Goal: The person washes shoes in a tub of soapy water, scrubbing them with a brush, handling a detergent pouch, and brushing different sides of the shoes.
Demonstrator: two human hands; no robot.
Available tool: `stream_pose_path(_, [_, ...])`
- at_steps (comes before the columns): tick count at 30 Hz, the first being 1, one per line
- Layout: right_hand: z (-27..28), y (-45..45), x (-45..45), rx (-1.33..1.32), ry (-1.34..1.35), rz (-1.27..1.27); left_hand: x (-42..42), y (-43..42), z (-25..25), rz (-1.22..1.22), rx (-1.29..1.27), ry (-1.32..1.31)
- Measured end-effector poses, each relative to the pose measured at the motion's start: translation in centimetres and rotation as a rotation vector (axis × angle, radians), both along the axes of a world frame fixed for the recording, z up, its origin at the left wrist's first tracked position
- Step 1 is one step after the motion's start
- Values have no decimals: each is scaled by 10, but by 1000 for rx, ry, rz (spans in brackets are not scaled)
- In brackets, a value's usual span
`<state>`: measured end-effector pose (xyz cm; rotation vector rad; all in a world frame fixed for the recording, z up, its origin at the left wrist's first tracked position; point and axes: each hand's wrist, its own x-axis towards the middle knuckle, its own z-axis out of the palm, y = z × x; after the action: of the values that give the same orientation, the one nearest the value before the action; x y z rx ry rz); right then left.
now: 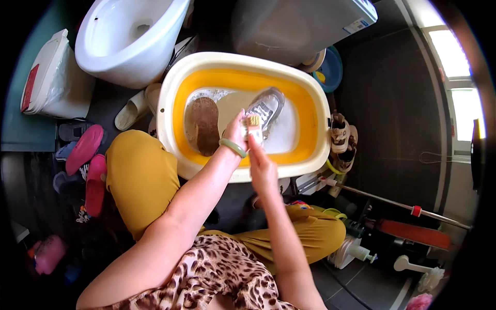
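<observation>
Over a yellow and cream basin [323,124], my left hand [236,129], with a green bangle at the wrist, holds a wet grey shoe [268,106] near its heel end. My right hand [262,164] is closed on a small brush [254,129], whose pale yellow bristles show beside the shoe. The fingers of both hands are close together and partly hide the shoe's rear. Another shoe [205,124] lies in the basin's cloudy water at the left, its brown sole facing up. White suds show around that sole.
A white toilet [126,62] and a lidded bin [67,82] stand at the upper left. Pink slippers [96,183] lie at the left. Shoes [341,137] stand right of the basin, near a metal pole [382,199]. A blue basin [333,70] is behind.
</observation>
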<state>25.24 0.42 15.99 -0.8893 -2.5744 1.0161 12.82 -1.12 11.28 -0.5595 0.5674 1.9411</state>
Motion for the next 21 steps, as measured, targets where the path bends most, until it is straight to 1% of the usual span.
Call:
stream_pose_path(2, [7,28,-8,249,-97,36,3,10,-2,78,141,26])
stream_pose_path(3, [6,40,-17,305,-33,25,4,12,1,86,201,-34])
stream_pose_path(4, [15,45,-28,275,-85,-56,6,14,2,87,204,-35])
stream_pose_path(6, [6,53,-40,58,18,-180,5,13,4,109,231,-45])
stream_pose_path(7, [4,45,-38,-91,30,-174,3,11,12,132,118,0])
stream_pose_path(8, [1,31,-28,-238,39,-167,0,8,16,153,86,37])
stream_pose_path(10, [-5,13,-7,-152,90,-35,-9,-2,17,31,110,-64])
stream_pose_path(11, [-8,4,4,-109,117,29,-8,-3,0,52,287,-41])
stream_pose_path(12, [-9,13,11,56,122,100,-5,-1,3,45,276,-46])
stream_pose_path(13, [10,23,3,210,-100,78,-2,2,11,45,181,-27])
stream_pose_path(14, [19,33,-7,290,-164,46,-1,6,17,48,93,-3])
stream_pose_path(15, [19,43,-20,340,-91,18,0,16,-5,105,196,-38])
stream_pose_path(16, [19,49,-28,388,-23,-2,1,17,-7,109,201,-40])
stream_pose_path(17, [16,50,-31,391,-24,4,1,18,-9,118,248,-31])
stream_pose_path(18, [14,46,-36,197,6,-75,-1,17,-6,126,295,-20])
stream_pose_path(19, [13,42,-42,4,37,-155,-4,16,-4,143,233,-8])
stream_pose_path(20, [12,28,-33,-252,104,-152,-7,15,-2,161,171,4])
stream_pose_path(21, [2,15,-20,-45,222,2,-10,12,-5,164,172,2])
